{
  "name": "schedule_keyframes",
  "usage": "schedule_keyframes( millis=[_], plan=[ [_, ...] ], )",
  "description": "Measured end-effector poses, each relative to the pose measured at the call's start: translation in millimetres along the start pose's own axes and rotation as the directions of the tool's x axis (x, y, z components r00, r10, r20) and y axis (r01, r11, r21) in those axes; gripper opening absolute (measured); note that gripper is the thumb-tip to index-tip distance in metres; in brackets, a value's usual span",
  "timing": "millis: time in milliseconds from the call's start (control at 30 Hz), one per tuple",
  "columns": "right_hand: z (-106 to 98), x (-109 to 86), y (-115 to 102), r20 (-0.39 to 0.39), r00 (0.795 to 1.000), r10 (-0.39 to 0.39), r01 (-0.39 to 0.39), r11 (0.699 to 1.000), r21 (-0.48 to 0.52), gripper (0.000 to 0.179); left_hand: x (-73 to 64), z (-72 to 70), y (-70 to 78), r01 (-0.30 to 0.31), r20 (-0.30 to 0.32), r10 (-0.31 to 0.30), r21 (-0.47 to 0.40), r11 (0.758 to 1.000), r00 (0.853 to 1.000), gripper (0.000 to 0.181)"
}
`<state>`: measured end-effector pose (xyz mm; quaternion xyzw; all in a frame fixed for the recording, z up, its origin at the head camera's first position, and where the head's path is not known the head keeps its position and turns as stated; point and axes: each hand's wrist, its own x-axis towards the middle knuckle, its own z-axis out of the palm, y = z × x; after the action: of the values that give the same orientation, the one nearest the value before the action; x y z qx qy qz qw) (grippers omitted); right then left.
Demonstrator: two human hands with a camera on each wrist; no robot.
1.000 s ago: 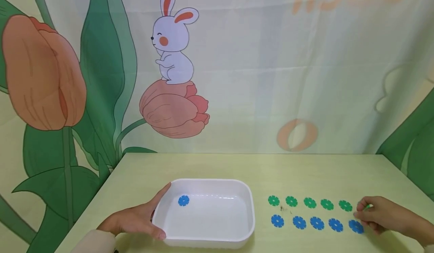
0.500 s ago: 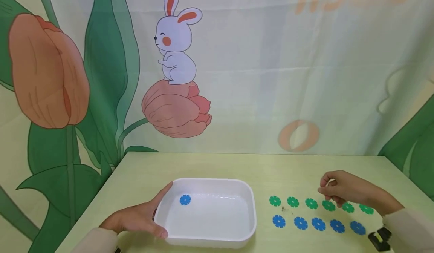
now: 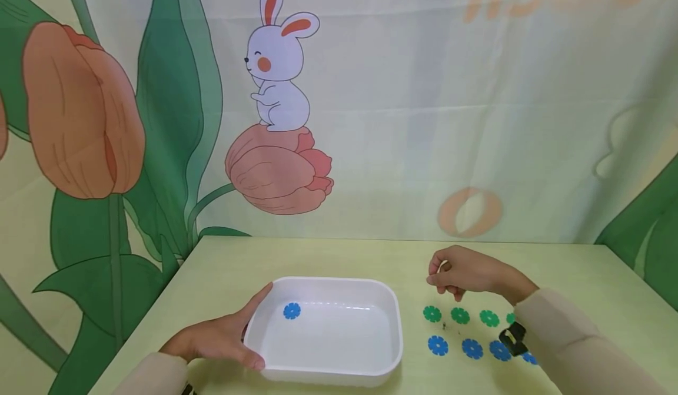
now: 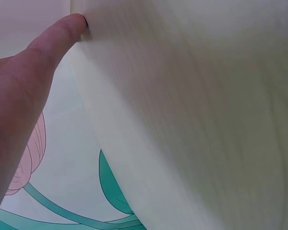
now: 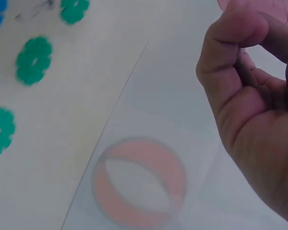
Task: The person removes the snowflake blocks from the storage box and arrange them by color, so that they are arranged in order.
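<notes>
My left hand grips the left end of a white plastic box, thumb at the near corner and a finger along the far corner. One blue snowflake disc lies inside, towards the far left. My right hand hangs over the table behind the row of green snowflake discs. Its fingers are loosely curled with thumb and forefinger close together, and no disc shows between them in the right wrist view. Nearer than the green row is a row of blue snowflake discs. The right forearm hides both rows' right ends.
The pale yellow table backs onto a printed cloth with a rabbit and tulips. Small dark specks lie between the two rows. A dark strap sits on the right sleeve.
My right hand has come from the right end of the rows towards the box. A green disc it was pinching then lies at the green row's right end half a second ago.
</notes>
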<state>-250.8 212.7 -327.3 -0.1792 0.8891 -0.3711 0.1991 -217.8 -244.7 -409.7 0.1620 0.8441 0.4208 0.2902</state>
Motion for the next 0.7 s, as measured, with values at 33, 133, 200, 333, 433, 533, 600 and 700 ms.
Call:
schedule_keyframes(
  millis=[33,133,200,333,433,533,600,700],
  plan=[
    [2.3,3.8,-5.1,0.003,1.0,-0.006,0.006,1.0,-0.007,0.014,-0.2,0.1,-0.2,0.003,-0.002,-0.003,-0.001,1.0,1.0,0.131],
    [8.2,13.9,-20.2,0.015,1.0,-0.016,0.017,1.0,-0.02,0.012,-0.5,-0.2,-1.1,0.007,-0.005,-0.007,0.003,1.0,1.0,0.131],
    [12.1,19.6,-29.8,0.026,0.999,-0.019,0.02,0.999,-0.027,0.012,-0.6,-0.8,-1.7,0.005,-0.004,-0.005,0.007,1.0,1.0,0.132],
    [20.0,30.3,-42.8,0.046,0.999,-0.023,0.025,0.999,-0.034,0.011,0.0,-1.5,-1.8,-0.011,0.002,0.011,0.005,1.0,1.0,0.133],
    [27.9,39.3,-49.0,0.054,0.998,-0.028,0.029,0.999,-0.021,0.01,-0.6,-1.8,-1.8,-0.019,0.004,0.019,-0.001,1.0,1.0,0.134],
    [37.4,49.4,-55.0,0.062,0.998,-0.032,0.033,0.999,-0.005,0.01,-1.3,-2.0,-1.6,-0.02,0.002,0.02,-0.003,1.0,1.0,0.134],
    [44.6,56.0,-59.1,0.067,0.997,-0.027,0.026,1.0,0.015,0.01,-1.3,-2.1,-1.7,-0.02,0.002,0.02,-0.004,1.0,1.0,0.133],
    [55.0,65.4,-65.1,0.08,0.996,-0.023,0.02,0.999,0.038,0.01,-0.8,-2.1,-2.3,-0.023,0.005,0.023,-0.01,1.0,1.0,0.133]
  ],
)
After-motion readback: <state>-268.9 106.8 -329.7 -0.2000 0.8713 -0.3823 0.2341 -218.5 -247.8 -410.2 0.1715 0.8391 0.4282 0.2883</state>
